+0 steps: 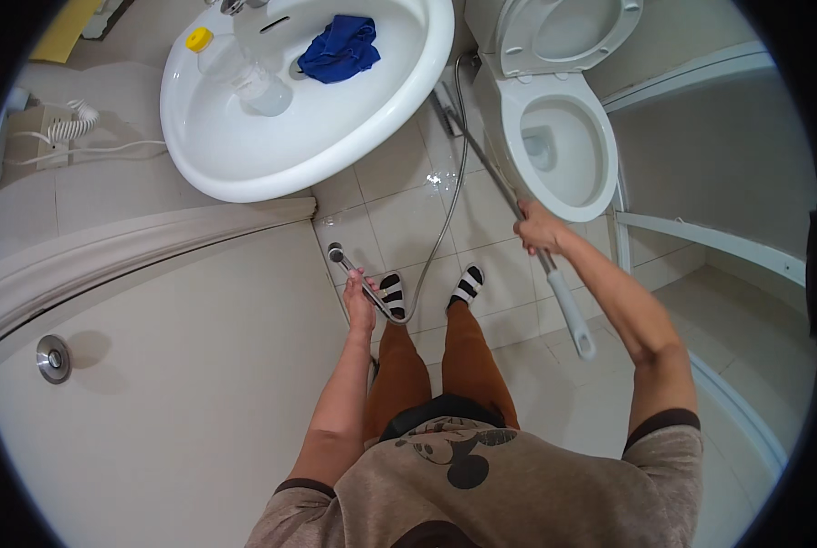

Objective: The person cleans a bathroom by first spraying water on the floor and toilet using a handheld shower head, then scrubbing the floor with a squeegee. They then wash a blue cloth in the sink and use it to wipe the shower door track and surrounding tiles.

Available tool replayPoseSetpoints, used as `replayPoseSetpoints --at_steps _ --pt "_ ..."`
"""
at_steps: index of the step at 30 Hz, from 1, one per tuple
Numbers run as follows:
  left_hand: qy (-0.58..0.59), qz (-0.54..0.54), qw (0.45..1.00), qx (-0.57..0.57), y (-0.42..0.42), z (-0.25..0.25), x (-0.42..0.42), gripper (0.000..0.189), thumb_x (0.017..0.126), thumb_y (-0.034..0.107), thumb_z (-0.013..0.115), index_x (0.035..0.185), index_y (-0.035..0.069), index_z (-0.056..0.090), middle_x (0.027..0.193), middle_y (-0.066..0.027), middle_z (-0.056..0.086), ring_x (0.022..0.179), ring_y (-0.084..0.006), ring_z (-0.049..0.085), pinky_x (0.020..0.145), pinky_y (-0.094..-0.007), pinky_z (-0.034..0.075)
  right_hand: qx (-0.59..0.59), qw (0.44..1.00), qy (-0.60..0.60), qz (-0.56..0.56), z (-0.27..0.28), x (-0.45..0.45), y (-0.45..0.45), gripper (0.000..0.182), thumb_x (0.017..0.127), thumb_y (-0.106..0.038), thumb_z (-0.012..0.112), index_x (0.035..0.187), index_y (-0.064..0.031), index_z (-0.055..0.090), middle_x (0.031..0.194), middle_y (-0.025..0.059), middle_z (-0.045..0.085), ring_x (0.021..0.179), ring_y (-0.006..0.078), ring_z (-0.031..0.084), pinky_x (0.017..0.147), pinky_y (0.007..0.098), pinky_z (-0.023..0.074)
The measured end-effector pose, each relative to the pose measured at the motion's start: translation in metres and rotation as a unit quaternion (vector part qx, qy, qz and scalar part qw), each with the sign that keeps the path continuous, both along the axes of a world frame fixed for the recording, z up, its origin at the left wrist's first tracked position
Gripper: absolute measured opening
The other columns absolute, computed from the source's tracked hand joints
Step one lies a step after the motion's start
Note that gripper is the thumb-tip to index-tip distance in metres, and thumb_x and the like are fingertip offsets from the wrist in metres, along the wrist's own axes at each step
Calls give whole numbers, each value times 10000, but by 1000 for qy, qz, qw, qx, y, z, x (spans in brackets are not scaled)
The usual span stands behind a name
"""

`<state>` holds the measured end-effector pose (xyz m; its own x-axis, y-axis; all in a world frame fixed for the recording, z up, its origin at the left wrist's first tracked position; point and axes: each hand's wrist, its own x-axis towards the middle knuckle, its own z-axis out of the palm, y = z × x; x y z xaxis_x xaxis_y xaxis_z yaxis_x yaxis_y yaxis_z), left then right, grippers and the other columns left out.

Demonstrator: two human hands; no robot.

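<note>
My left hand (360, 298) is closed around a chrome handheld bidet sprayer (360, 277), its head pointing away from me, above my left foot. From its lower end a metal flexible hose (455, 198) loops across the floor and up to the wall beside the toilet. My right hand (538, 229) grips the metal pole of a long-handled floor brush (487, 161) with a grey-white plastic end grip. The brush head rests low between the washbasin and the toilet, partly hidden by the pole. Wet, shiny spots show on the tiled floor (408, 212).
A white washbasin (244, 192) holds a blue cloth (343, 51) and a clear plastic bottle (264, 89) with a yellow cap. The toilet (607, 157) stands open at the right, beside a framed shower enclosure (710, 240). A door (175, 329) with a round knob fills the left.
</note>
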<state>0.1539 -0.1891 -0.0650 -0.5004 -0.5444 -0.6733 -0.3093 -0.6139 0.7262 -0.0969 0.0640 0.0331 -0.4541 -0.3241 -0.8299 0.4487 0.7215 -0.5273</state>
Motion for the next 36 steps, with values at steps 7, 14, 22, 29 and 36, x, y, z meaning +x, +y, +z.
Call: replayPoseSetpoints --at_steps 7,14,22,29,36 --pt "-26 -4 1000 -4 -10 6 37 409 825 462 427 952 74 433 684 -15 439 603 -114 426 582 -239 378 -141 979 -144 -41 -13 67 -46 484 667 -20 452 1135 58 360 603 85 445 416 141 436 322 270 332" --pt "-44 8 999 20 -20 -3 52 457 807 504 424 985 85 394 677 -19 413 574 -125 409 550 -262 375 -151 986 -38 52 -130 73 -114 239 608 2 417 806 105 502 555 151 532 419 221 524 347 340 396" --pt "-47 -35 998 -12 -29 -7 8 502 803 532 397 1003 71 375 691 -16 409 597 -126 403 576 -282 369 -24 999 20 -10 -61 -19 11 298 661 -11 447 938 99 431 535 125 481 416 202 495 358 329 401" --pt "-20 -56 997 -52 -31 -8 -15 463 808 519 406 932 73 387 701 -29 428 590 -139 407 568 -274 369 -90 995 36 -25 -29 48 18 433 689 -29 449 1094 91 356 526 101 470 433 184 486 371 312 400" --pt "-41 -81 993 -79 -33 -22 -20 453 808 517 407 901 74 406 701 -33 436 588 -138 412 562 -265 368 -195 980 -14 -48 -125 94 -106 267 648 -8 423 875 94 522 632 200 545 479 251 547 449 341 445"
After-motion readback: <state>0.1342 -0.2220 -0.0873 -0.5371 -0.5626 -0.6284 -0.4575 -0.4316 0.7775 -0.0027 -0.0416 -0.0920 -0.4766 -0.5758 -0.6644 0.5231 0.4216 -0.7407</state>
